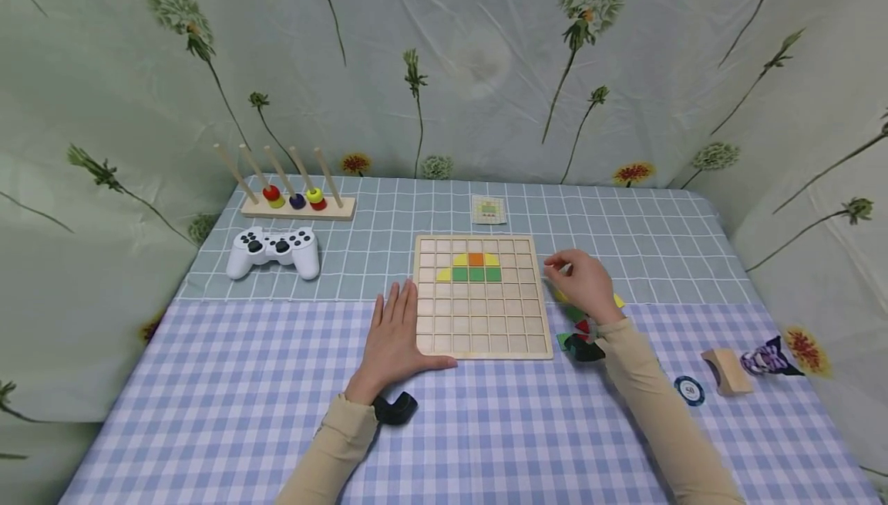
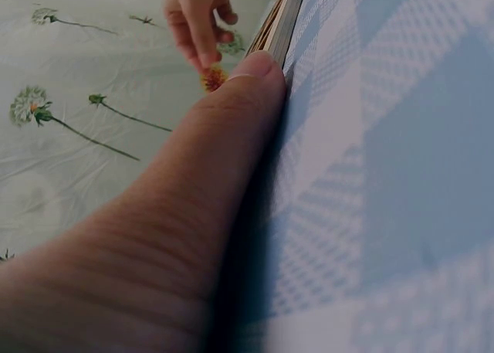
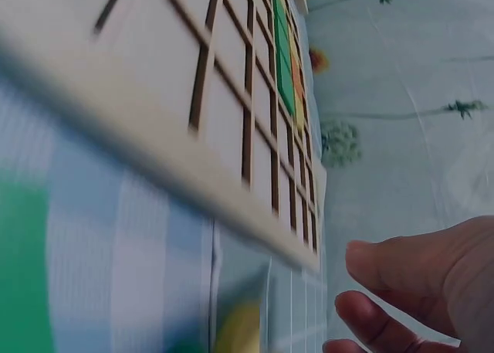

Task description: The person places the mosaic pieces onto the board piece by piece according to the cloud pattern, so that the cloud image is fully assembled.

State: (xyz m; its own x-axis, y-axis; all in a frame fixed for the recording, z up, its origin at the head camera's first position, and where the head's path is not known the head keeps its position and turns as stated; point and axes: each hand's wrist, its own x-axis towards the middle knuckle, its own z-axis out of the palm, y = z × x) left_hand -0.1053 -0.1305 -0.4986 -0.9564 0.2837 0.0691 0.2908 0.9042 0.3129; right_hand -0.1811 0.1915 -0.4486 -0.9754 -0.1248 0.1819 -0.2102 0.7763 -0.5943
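Observation:
A wooden grid board [image 1: 486,345] lies flat on the table. In its upper part sit a row of green squares [image 1: 476,274], an orange square [image 1: 475,259] and yellow pieces [image 1: 459,261]. My left hand [image 1: 394,335] rests at the board's near left corner, straight fingers along the left side and thumb [image 2: 239,98] along the near edge. Just off the board's right edge hovers my right hand [image 1: 581,281], fingers bent. In the right wrist view a gap shows between its thumb [image 3: 386,260] and index finger, with nothing in it. Loose red [image 1: 582,326], green and yellow pieces lie beneath it, partly hidden.
Behind the board lies a small pattern card [image 1: 489,210]. A peg stand with beads [image 1: 298,212] and a white game controller [image 1: 274,252] are at the back left. To the right are a poker chip [image 1: 689,390], a wooden arch block [image 1: 727,372] and a purple figure [image 1: 768,358].

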